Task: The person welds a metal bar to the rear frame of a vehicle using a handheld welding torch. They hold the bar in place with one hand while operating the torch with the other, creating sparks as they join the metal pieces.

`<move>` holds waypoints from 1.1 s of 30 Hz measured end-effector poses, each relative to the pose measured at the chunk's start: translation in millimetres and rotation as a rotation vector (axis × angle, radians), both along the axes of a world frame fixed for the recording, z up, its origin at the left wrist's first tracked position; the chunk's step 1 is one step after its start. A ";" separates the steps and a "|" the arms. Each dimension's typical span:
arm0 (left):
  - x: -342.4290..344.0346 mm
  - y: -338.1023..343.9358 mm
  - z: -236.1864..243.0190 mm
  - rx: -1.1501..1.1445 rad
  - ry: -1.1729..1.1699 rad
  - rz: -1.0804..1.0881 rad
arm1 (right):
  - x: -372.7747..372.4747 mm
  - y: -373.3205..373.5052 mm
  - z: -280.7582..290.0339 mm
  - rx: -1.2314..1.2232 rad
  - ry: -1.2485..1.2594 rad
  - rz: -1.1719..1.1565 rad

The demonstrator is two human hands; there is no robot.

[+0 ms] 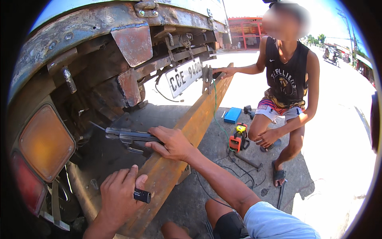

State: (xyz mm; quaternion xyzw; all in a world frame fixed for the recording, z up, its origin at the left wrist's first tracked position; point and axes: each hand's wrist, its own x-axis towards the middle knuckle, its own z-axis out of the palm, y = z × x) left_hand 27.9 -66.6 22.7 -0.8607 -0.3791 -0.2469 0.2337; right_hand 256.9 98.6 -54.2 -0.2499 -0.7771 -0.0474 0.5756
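Note:
A long rusty steel beam runs diagonally beside the weathered truck rear. My right hand rests over it, closed round a dark welding holder with a thin rod pointing left toward the underside. My left hand is lower on the beam, fingers curled round a small black object that I cannot identify. A licence plate hangs under the body near a clamp at the beam's far end. Orange and red tail lamps are on the left.
A co-worker stands at the right, one hand at the beam's far end. On the concrete lie a blue case, an orange-and-black machine, a drill, cables and a hammer-like tool. A motorbike is on the road.

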 end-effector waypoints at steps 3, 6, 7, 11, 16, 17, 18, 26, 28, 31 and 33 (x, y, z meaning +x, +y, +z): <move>-6.1 -7.0 -0.9 0.288 -0.082 -0.212 | -0.1 0.5 -0.1 0.019 0.017 0.011; -13.6 -24.9 4.5 0.513 -0.158 -0.443 | -0.2 1.0 -0.9 0.030 0.018 0.000; -16.6 -34.7 7.8 0.576 -0.152 -0.512 | -0.5 0.8 -1.3 0.028 0.014 0.000; -32.9 -88.2 19.4 0.515 -0.204 -0.590 | -2.3 0.1 -0.8 0.030 0.036 -0.015; -42.5 -133.9 15.8 0.465 -0.258 -0.513 | -3.0 0.1 1.3 0.060 0.060 -0.010; -42.1 -138.4 15.4 0.444 -0.274 -0.500 | -3.1 -0.1 1.5 0.055 0.059 -0.015; -41.8 -141.7 16.0 0.423 -0.291 -0.488 | -3.3 -0.4 1.6 0.050 0.058 -0.019; -37.3 -153.9 23.9 0.332 -0.354 -0.444 | -3.4 -3.7 2.2 0.003 0.051 -0.018; -35.8 -154.3 23.7 0.302 -0.381 -0.449 | -3.8 -3.9 2.9 -0.006 0.048 -0.024; -33.1 -155.8 27.7 0.223 -0.416 -0.466 | -4.9 -4.6 3.7 0.009 0.064 -0.016; -30.8 -157.5 32.8 0.139 -0.439 -0.476 | -4.5 -5.1 4.0 0.019 0.060 -0.013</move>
